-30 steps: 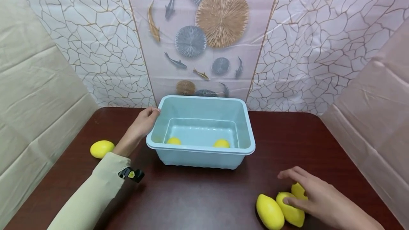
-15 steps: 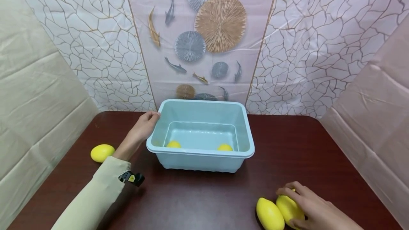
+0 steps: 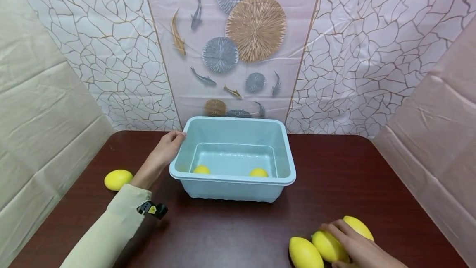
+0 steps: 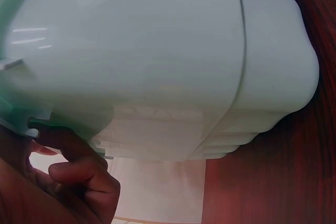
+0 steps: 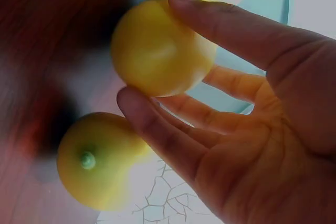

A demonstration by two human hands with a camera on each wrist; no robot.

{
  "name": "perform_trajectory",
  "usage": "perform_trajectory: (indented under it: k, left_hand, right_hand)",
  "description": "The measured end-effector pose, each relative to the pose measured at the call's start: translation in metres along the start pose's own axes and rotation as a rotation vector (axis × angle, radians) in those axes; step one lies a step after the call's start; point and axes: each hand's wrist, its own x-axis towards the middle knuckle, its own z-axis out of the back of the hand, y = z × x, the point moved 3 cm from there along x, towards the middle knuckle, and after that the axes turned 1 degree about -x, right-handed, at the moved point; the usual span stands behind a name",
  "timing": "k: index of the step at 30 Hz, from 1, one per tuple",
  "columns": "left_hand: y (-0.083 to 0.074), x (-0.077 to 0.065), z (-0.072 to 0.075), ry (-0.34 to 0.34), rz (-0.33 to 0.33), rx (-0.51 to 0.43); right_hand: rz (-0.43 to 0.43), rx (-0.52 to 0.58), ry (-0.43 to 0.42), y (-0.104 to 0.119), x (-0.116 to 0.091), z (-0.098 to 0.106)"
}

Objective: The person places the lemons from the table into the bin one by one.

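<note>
My left hand (image 3: 166,149) grips the left rim of a pale blue plastic basin (image 3: 232,189). The left wrist view has curled fingers (image 4: 86,174) at that rim, beside the basin's smooth outer wall (image 4: 157,40). Inside the basin, two lemons (image 3: 258,172) show partly above the front edge. At the front right, my right hand (image 3: 358,247) holds a yellow lemon (image 3: 329,246) between thumb and fingers, as the right wrist view of the lemon (image 5: 157,48) also shows. One lemon (image 3: 305,253) lies just left of it, another (image 3: 358,227) behind the hand.
A single lemon (image 3: 118,180) lies on the dark red-brown table (image 3: 223,235) at the left, beyond my left forearm. Patterned cloth (image 3: 334,86) hangs close behind the table, with plain cloth panels at both sides.
My right hand has come down from above the lemons and its fingers have wrapped round the middle one. The middle and left lemons have shifted slightly left. The left hand keeps its hold.
</note>
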Motion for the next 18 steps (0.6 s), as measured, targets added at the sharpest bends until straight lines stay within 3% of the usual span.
perform_trajectory:
  k: [3,8,14,18]
  left_hand:
    - [0.001,0.001,0.000,-0.007,0.005,-0.001]
    - [0.001,0.000,0.000,-0.004,0.004,-0.005]
    - [0.000,-0.001,0.000,0.001,-0.005,-0.014]
    - [0.000,-0.001,0.001,0.001,-0.007,-0.013]
  right_hand:
    - [-0.023,0.012,0.023,-0.003,0.001,-0.007]
    - [-0.174,0.145,0.182,-0.004,0.006,-0.012]
    - [-0.210,0.133,0.164,-0.022,0.002,-0.032]
    - [-0.185,0.125,0.141,-0.009,0.008,-0.021]
